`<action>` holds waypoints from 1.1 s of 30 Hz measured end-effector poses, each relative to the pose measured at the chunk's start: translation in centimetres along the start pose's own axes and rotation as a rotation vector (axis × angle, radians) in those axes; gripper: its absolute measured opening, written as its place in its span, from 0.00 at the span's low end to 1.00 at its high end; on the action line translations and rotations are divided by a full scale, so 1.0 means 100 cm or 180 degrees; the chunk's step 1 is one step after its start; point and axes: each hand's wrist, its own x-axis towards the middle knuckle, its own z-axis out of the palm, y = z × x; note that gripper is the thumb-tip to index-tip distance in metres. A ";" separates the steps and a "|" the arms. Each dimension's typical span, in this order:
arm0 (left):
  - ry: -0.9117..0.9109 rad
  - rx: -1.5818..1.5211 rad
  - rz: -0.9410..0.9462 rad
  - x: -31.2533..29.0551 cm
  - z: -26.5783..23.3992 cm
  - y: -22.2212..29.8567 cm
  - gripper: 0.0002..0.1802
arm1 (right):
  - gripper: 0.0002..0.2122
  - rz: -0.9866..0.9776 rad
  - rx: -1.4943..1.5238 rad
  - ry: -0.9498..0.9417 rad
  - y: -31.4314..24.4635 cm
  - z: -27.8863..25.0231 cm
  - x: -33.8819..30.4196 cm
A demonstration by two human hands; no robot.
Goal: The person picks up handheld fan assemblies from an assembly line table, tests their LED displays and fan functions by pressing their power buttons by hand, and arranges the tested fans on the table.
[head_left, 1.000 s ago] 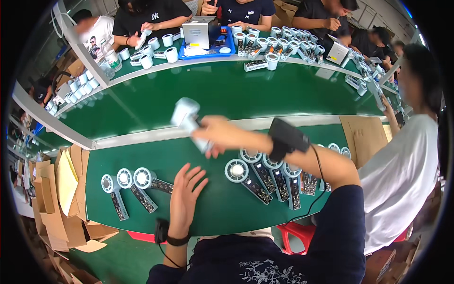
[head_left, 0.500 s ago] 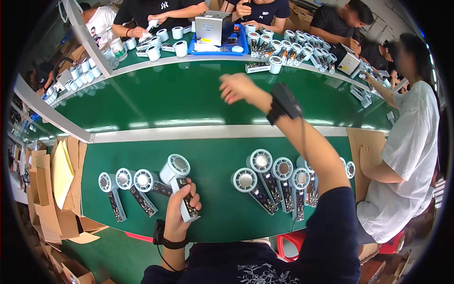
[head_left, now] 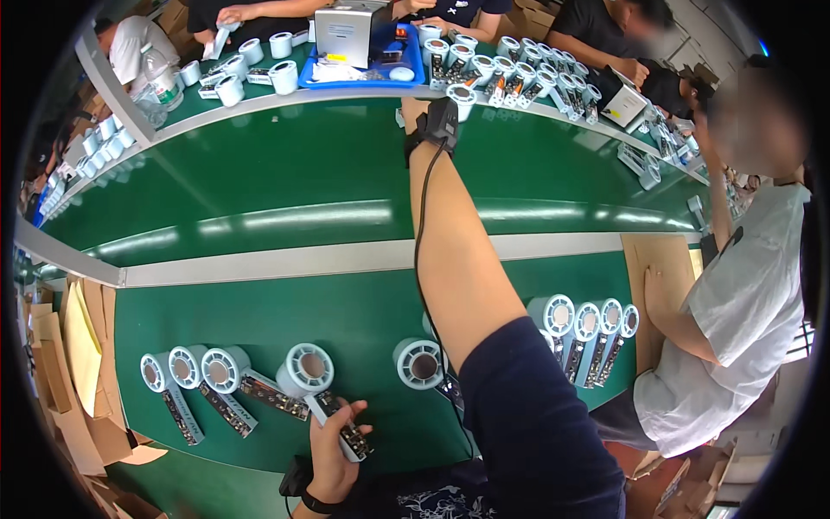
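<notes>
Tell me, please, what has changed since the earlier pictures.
The left hand, empty at first, took hold of a fan; the right hand let go of one and reached forward to the green surface's far edge. The three fans at left and the blue tray stayed put.

Fans (head_left: 221, 370) are laid left and right on the table (head_left: 216, 316) (cardboard (head_left: 661, 264) at both ends), a tray (head_left: 372, 85) set beyond.

Navy sleeve (head_left: 540, 424), black wrist straps (head_left: 325, 503)
</notes>
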 end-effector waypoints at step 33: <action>-0.1609 0.0440 0.1793 -0.001 -0.058 -0.039 0.23 | 0.14 -0.0067 0.3076 -0.2349 -0.044 -0.265 -0.490</action>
